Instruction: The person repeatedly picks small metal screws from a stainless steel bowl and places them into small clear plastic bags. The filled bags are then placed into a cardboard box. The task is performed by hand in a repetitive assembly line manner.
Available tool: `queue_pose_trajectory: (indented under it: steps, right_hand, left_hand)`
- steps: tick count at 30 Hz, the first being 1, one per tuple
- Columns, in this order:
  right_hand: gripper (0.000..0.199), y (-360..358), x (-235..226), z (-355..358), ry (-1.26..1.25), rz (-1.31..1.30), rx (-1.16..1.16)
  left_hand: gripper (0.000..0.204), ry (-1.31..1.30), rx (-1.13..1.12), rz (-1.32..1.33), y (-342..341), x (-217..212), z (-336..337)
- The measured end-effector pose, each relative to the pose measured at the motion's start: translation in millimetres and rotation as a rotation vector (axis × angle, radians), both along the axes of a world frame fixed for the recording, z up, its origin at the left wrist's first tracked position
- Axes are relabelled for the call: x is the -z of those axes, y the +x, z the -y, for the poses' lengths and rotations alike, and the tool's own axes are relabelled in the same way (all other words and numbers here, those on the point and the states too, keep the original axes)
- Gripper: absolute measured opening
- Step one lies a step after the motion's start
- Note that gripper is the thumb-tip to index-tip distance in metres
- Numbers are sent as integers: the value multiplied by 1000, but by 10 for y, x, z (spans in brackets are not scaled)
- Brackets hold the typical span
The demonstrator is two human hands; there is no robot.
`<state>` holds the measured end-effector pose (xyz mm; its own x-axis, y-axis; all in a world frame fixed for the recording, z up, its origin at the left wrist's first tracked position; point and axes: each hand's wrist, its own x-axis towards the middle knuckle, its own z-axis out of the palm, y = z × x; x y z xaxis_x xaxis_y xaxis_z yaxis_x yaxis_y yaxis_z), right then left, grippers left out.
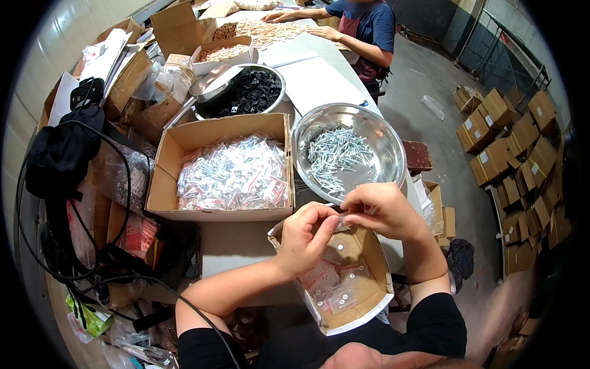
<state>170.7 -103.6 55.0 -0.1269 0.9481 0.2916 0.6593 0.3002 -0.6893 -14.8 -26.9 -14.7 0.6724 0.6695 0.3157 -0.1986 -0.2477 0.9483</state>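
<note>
My left hand [302, 241] and my right hand [386, 210] meet over a shallow cardboard box [367, 300]. Both are closed, pinching a small clear plastic bag [342, 226] between the fingertips. Fingers partly cover the bag, so its contents cannot be made out. Inside the shallow box lie several flat clear zip bags [324, 275] and small white round pieces [340, 247]. Just beyond my right hand stands a steel bowl [387, 150] with a heap of silver screws [338, 154]. To its left, a deeper cardboard box [218, 214] is filled with clear bags of metal hardware [236, 175].
A second steel bowl [282, 101] holds black parts. Farther along the table [359, 71], another person [362, 37] reaches over small wooden pieces [270, 32]. Black cables [129, 178] and a dark bag [64, 150] hang at left. Cardboard cartons [519, 160] are stacked at right.
</note>
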Motion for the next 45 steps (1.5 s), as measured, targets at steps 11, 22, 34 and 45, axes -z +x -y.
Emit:
queue_pose_trajectory:
  steps: [11,22,34,45]
  right_hand:
    - [12,-53,-13,-9,63,-66,-8]
    - [12,770,441,-478,-114,417,466]
    - [19,729,641,-884,-354,831,291]
    - [10,803,538,-779,-447,789,313]
  left_hand:
    - [6,435,-82,-63,-102,-400,-157]
    - [27,898,392,-232,-121,-339,-191]
    - [16,1146,626,-693,-84,43,166]
    - [20,1111,631,-649,-63,63,123]
